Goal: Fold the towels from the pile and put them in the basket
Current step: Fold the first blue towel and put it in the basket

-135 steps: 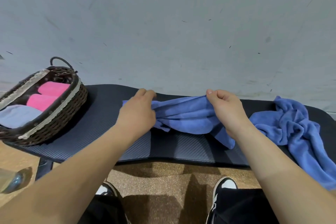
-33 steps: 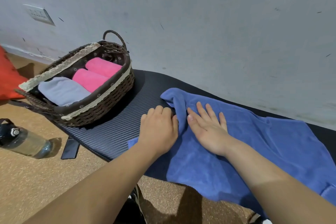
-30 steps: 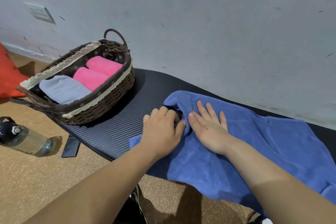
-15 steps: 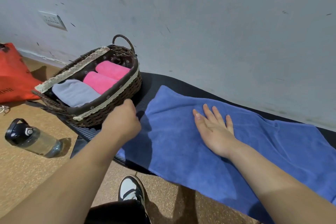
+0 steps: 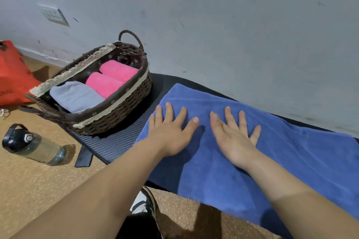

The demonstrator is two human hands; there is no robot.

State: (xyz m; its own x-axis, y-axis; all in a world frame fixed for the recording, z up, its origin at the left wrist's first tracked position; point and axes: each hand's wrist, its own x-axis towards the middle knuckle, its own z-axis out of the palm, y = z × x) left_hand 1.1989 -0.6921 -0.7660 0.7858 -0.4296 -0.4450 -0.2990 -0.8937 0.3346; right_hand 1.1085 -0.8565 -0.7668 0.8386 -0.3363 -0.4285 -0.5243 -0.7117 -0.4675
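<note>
Head view: left hand [image 5: 171,134] and right hand [image 5: 234,137] flat, fingers spread, side by side on blue towel [image 5: 281,161], frame centre; wicker basket [image 5: 116,110] upper left holds folded towels.

I see the basket [image 5: 116,110] centre-left on the mat [image 5: 116,145], the towel [image 5: 291,161] spread right of it, a bottle [image 5: 33,146] lower left.
</note>
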